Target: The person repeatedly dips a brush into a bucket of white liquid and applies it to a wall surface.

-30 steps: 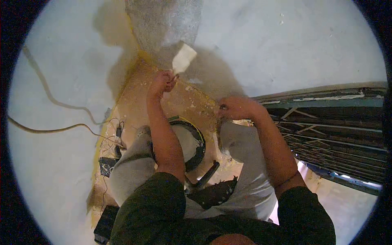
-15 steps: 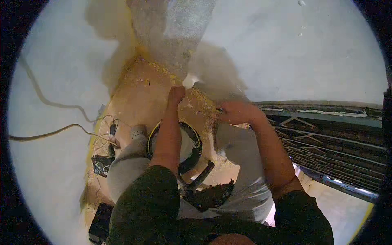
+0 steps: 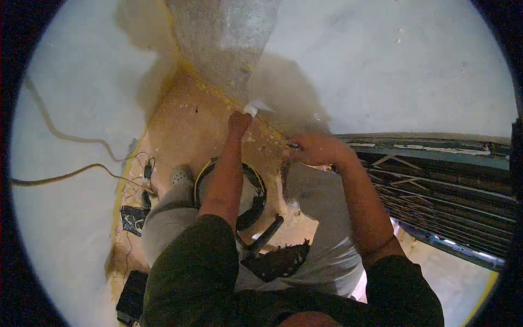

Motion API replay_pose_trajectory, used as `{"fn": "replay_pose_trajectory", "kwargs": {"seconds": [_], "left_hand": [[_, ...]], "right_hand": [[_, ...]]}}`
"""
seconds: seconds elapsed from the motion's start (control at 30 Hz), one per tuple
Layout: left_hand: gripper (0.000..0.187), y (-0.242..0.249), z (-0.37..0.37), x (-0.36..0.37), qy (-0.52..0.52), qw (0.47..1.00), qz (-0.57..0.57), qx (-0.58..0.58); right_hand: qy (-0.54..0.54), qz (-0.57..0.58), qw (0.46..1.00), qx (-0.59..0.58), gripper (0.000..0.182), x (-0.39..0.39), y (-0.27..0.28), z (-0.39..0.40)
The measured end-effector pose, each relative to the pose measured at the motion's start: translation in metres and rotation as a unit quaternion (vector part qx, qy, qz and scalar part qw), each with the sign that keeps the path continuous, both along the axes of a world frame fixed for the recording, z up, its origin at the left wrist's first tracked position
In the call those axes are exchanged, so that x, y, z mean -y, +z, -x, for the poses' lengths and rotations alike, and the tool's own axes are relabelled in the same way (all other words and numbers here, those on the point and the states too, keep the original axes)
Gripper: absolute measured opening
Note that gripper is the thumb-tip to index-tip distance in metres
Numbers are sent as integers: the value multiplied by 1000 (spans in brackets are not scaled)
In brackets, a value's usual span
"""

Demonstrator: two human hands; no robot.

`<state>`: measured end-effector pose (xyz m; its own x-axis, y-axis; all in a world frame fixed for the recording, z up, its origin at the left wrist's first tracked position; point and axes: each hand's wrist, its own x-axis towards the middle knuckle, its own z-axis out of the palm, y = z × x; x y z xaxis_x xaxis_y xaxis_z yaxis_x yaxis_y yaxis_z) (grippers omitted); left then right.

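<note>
My left hand [image 3: 238, 121] grips a putty knife with a white blade [image 3: 255, 107]. The blade lies low against the wall, where the white wall meets the tan floor. My right hand [image 3: 310, 149] rests on my right knee, fingers curled; a small dark object may sit at its fingertips, but I cannot make it out. Under my left forearm stands a black bucket [image 3: 256, 193] with a yellow rim and pale filler inside.
A rough grey unplastered strip [image 3: 223, 38] runs up the wall corner. A metal gate [image 3: 436, 174] stands to the right. Cables [image 3: 81, 171] trail along the left wall to a dark box [image 3: 132, 218]. A black tool handle [image 3: 267, 234] lies between my knees.
My left hand has dropped from higher on the wall to the floor joint, taking the putty knife down with it. The right hand has stayed on the knee.
</note>
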<state>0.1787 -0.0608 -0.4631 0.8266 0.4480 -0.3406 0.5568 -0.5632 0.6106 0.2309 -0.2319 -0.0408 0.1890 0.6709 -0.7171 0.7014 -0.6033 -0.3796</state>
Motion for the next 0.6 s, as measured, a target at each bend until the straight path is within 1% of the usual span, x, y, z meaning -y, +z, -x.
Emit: {"fn": "replay_pose_trajectory", "kwargs": {"seconds": [0.07,0.1,0.13,0.17,0.2,0.23,0.27,0.3,0.33,0.37,0.4,0.47,0.5,0.53,0.57,0.6], "left_hand": [[25,3,2,-9,-75,992,-91,37],[23,7,0,-12,-112,983,-137,57],[21,12,-4,-14,-150,969,-183,77],[19,18,-7,-18,-188,950,-229,97],[19,54,-5,-18,-192,947,-237,98],[29,121,3,-13,-52,995,-27,82],[38,165,9,-5,92,977,184,63],[38,175,13,-1,91,978,173,66],[39,184,15,-2,162,947,253,112],[40,195,17,-5,227,903,330,156],[40,211,18,-6,220,909,317,159],[38,256,18,-10,239,921,273,143],[38,282,19,-15,233,925,260,149],[36,307,21,-20,220,929,274,119],[34,333,22,-24,208,931,288,87],[34,352,21,-29,205,935,274,93]], "right_hand": [[8,3,1000,-10,55,0,2,-3],[0,23,1000,-19,53,-4,10,-3],[-8,41,999,-27,51,-5,16,-3],[-11,35,999,-26,51,-4,19,-4],[-19,20,999,-27,50,-2,20,-5],[-26,3,999,-28,48,0,22,-6],[-27,-6,999,-26,48,2,24,-6],[-16,-7,1000,-20,48,3,25,-6],[-8,-11,1000,-13,47,3,25,-6],[-11,-27,1000,-12,47,6,21,-6],[-8,-43,999,-1,48,12,15,-6],[-8,-73,997,13,48,20,20,-6],[-13,-48,998,42,48,23,26,-5],[-18,-23,997,70,48,25,31,-6],[-21,-38,996,72,48,28,31,-10],[16,-40,998,46,48,31,27,-16]]}}
